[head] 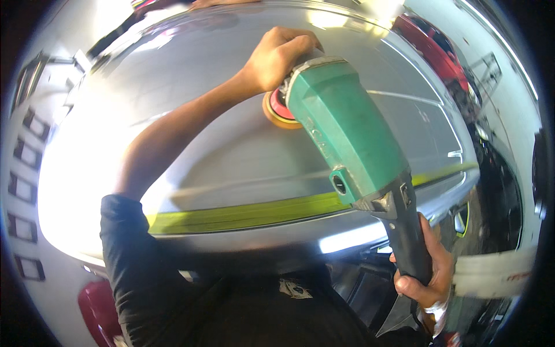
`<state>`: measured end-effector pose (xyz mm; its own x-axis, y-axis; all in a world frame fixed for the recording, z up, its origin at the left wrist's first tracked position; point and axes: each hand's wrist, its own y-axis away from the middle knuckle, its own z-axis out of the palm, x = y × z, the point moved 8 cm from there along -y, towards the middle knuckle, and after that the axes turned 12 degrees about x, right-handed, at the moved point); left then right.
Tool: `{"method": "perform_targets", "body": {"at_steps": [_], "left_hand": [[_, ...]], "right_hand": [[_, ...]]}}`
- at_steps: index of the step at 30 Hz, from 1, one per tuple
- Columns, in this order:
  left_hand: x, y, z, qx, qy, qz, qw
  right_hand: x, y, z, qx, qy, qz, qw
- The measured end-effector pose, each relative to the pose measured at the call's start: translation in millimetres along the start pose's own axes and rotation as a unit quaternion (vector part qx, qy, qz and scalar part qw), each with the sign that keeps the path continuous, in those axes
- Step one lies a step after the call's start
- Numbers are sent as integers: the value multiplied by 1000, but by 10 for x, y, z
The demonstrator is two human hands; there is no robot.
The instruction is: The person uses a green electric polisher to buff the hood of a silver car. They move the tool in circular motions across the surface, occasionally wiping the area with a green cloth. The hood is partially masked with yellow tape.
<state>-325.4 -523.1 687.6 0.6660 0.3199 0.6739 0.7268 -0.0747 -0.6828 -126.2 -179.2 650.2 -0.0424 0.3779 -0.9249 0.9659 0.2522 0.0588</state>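
Observation:
A green and black rotary polisher (347,126) lies across the view over the grey car's roof panel (234,156). My left hand (282,56) is closed over the front of its head; the grip there is partly hidden by my fingers. Below that hand, the polisher's orange pad (282,117) with its red backing plate rests at the panel, its far part hidden by the tool. My right hand (427,269) wraps the black rear handle at the lower right. Yellow-green masking tape (243,214) runs along the panel's near edge, passing beneath the tool's body.
A red car (433,47) and a black car (498,186) stand at the right. A blurred white cylindrical object (494,273) is near my right hand. Part of another person's arm (230,2) shows beyond the roof. A dark red car part (97,312) is at lower left.

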Motion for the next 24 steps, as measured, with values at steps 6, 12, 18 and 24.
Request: {"method": "perform_targets", "body": {"at_steps": [6,12,18,24], "left_hand": [[-149,-770,1511,-89,67,37,993],[-287,-1349,2790,-136,114,113,978],[-285,-1599,3315,-112,98,251,956],[-583,-1647,2809,-52,-60,204,976]], "right_hand": [[263,183,-517,144,-22,51,988],[504,84,-1009,254,-81,45,963],[599,-131,-1252,285,-132,17,949],[507,-246,-1085,235,-162,19,958]]}}
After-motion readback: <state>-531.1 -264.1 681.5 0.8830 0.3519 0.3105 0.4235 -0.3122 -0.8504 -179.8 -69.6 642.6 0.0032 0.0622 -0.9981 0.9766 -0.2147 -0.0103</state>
